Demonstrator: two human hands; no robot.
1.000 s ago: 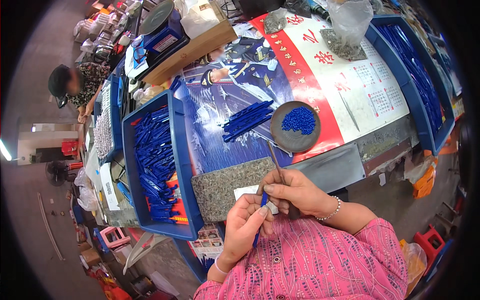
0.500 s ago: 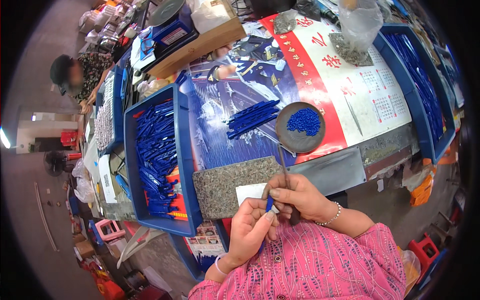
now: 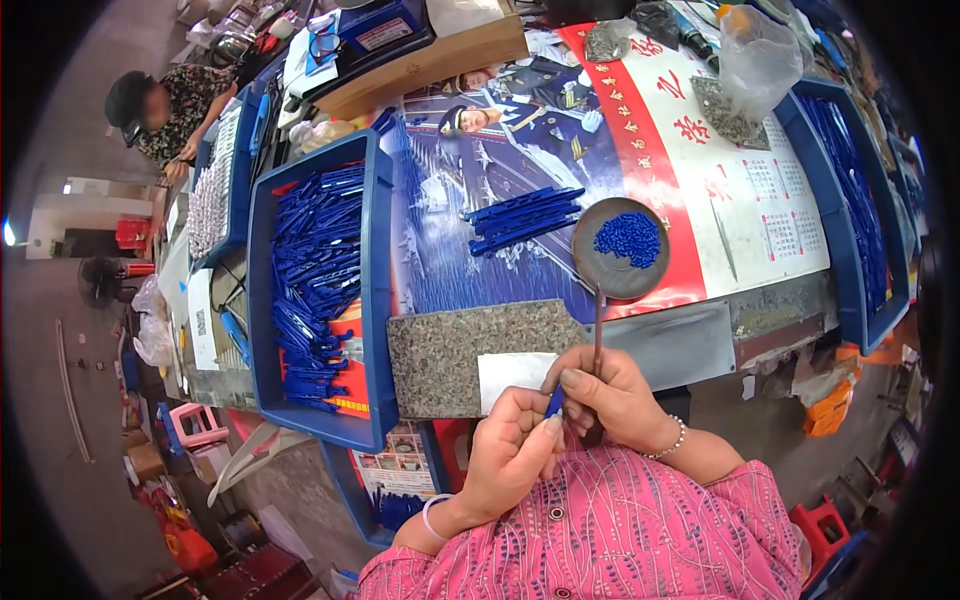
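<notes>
My left hand (image 3: 512,440) is closed round a small blue plastic piece (image 3: 555,402), most of which the fingers hide. Close beside it, my right hand (image 3: 618,396) has its thumb and fingers at the same piece. A thin dark metal rod (image 3: 598,335) also passes through the right hand, its upper end at the near edge of a round grey dish (image 3: 592,262). Tiny blue pellets (image 3: 628,240) lie in that dish. Left of the dish is a small pile of long blue plastic pieces (image 3: 520,220) on the poster-covered table.
A granite slab (image 3: 440,362) with white paper (image 3: 512,372) lies before my hands. Blue trays of long blue pieces stand at left (image 3: 378,260) and right (image 3: 835,210). Stone pieces weigh down the poster (image 3: 735,190). Another person (image 3: 175,110) sits at the far left.
The view has shifted slightly. The rod's upper end has moved right along the dish's near edge. My hands stay together at the blue piece, which is tilted a little differently.
</notes>
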